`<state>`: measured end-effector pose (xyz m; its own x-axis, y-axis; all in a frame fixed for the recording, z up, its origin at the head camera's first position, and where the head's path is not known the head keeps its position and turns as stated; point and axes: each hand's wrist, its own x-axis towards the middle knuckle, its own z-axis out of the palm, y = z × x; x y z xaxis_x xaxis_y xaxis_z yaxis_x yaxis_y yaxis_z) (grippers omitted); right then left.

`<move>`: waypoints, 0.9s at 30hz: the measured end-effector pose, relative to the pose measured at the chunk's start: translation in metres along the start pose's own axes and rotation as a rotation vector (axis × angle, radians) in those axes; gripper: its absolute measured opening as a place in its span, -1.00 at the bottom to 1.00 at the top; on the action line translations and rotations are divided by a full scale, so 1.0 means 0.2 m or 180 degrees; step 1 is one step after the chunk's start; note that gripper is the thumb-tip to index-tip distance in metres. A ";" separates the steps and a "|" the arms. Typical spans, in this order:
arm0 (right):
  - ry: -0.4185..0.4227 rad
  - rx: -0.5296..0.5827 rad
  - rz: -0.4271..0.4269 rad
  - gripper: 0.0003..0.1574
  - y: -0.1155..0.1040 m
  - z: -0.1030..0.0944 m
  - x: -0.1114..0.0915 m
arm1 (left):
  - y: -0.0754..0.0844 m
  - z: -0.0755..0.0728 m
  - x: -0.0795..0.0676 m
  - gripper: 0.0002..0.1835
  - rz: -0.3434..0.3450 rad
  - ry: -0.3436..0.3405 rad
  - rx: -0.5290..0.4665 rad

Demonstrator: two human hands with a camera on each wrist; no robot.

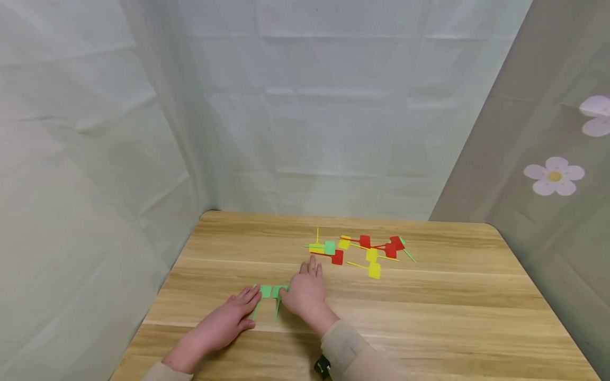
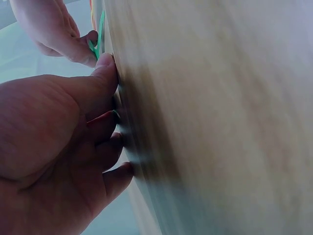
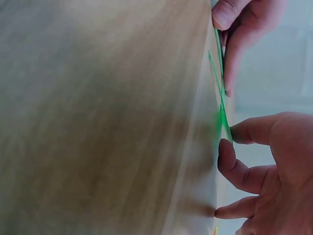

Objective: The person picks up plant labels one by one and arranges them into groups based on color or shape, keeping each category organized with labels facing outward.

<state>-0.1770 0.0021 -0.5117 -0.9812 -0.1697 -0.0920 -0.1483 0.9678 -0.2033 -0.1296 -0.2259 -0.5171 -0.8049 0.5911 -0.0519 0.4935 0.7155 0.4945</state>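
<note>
Two green cable tie tags lie side by side at the front of the table, their thin tails pointing toward me. My left hand (image 1: 229,319) lies low over the table, its fairly straight fingers resting on the edge of the left green tag (image 1: 266,291). My right hand (image 1: 307,290) pinches the right green tag (image 1: 276,292) between thumb and index finger, its other fingers stretched toward the back. In the right wrist view, that tag (image 3: 224,117) stands tilted at the fingertips, with its tail crossing another green strip. The fingers cover part of both tags.
Farther back lies a loose group of tags: several yellow tags (image 1: 374,271), several red tags (image 1: 337,257) and a green tag (image 1: 330,247), some overlapping. A small black object (image 1: 322,366) sits by the right sleeve. Pale cloth (image 1: 314,132) hangs behind the wooden table (image 1: 429,317).
</note>
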 end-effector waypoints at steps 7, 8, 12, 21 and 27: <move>0.0011 -0.0067 -0.0012 -0.28 -0.01 0.00 -0.01 | 0.00 -0.01 0.00 -0.30 -0.0013 -0.0007 0.0030; 0.0008 -0.0072 -0.0009 -0.27 -0.01 0.00 -0.01 | 0.00 0.00 0.00 -0.30 -0.0010 -0.0006 0.0029; 0.0003 -0.0092 -0.0005 -0.25 -0.01 -0.01 -0.01 | 0.00 -0.01 0.00 -0.30 -0.0006 -0.0006 0.0010; 0.0020 -0.0105 -0.0004 -0.23 -0.01 -0.02 -0.02 | 0.01 -0.01 -0.01 -0.30 -0.0023 -0.0001 -0.0016; 0.0046 0.0018 0.0002 -0.28 0.01 0.00 -0.01 | 0.01 0.00 -0.01 -0.29 -0.0035 0.0032 -0.0009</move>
<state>-0.1752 0.0038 -0.5119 -0.9830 -0.1664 -0.0781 -0.1471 0.9669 -0.2087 -0.1275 -0.2265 -0.5156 -0.8136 0.5794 -0.0488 0.4836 0.7210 0.4963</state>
